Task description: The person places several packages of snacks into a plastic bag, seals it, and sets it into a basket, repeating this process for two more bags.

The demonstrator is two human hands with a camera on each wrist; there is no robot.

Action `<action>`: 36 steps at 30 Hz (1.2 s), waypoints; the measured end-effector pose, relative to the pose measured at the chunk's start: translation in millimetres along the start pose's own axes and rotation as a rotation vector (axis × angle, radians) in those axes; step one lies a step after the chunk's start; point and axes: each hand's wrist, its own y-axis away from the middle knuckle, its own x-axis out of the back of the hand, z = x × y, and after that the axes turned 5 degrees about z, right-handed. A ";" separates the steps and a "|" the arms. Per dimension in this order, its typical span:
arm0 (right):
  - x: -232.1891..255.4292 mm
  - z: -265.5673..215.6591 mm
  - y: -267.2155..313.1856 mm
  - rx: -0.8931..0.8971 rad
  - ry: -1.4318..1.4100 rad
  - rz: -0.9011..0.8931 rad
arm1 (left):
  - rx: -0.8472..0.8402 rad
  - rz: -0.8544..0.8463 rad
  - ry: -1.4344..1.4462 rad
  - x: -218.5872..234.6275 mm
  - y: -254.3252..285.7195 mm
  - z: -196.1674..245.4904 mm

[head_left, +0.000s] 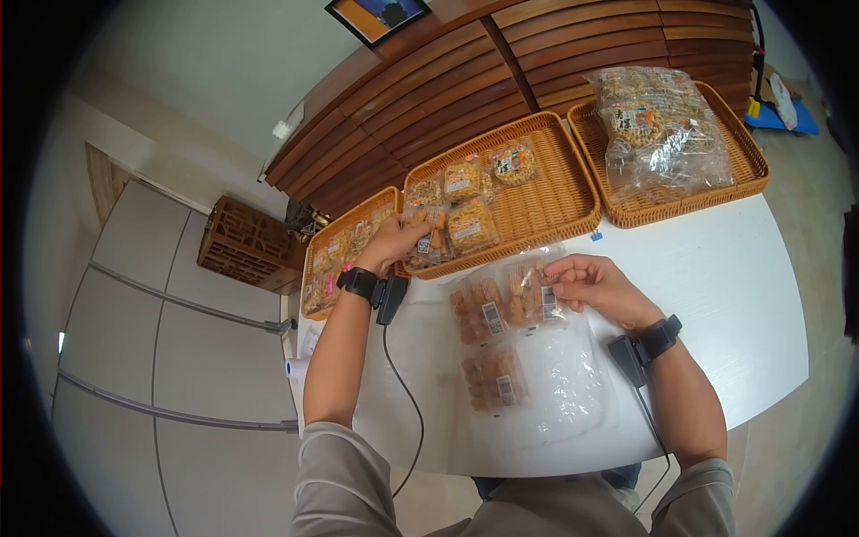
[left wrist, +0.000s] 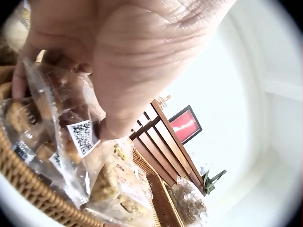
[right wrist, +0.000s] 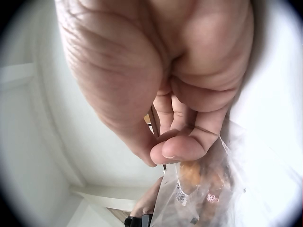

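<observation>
Our left hand (head_left: pixel 394 240) has its fingers and thumb curled round a small clear packet (head_left: pixel 431 243) with a black-and-white code label, at the near left end of the middle wicker basket (head_left: pixel 548 208), near the centre of the frame. Our right hand (head_left: pixel 604 288), right of centre, is mostly closed, thumb and fingertips pinching the edge of a large clear bag (head_left: pixel 564 380). We see three packs of brown snacks (head_left: pixel 492 378) with barcode labels at that bag, two side by side and one nearer us; whether all lie inside it, we cannot tell.

Beside the held packet we have round yellowish snack packs (head_left: pixel 472 224) in the same basket. More packs fill the left wicker basket (head_left: pixel 309 291), while the right wicker basket (head_left: pixel 747 166), at upper right, holds a bulky clear bag of snacks (head_left: pixel 660 130). All three baskets rest along the far side of our white table (head_left: pixel 716 295), before brown wooden slats (head_left: pixel 582 54). A framed picture (head_left: pixel 380 18) hangs at the top.
</observation>
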 end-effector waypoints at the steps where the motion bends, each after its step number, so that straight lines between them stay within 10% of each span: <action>1: 0.0 0.2 -0.1 0.004 -0.002 -0.005 | 0.016 0.006 -0.010 -1.1 1.2 4.8; 22: 0.0 0.7 -0.7 0.013 0.011 0.000 | 0.110 -0.010 0.742 1.3 6.4 -16.1; 28: 1.2 2.6 -1.5 0.012 -0.006 -0.005 | -0.111 0.220 1.006 7.8 1.8 -36.5; 36: 0.7 1.4 -0.8 0.008 -0.002 -0.002 | -0.408 0.491 0.548 -23.7 26.3 -31.5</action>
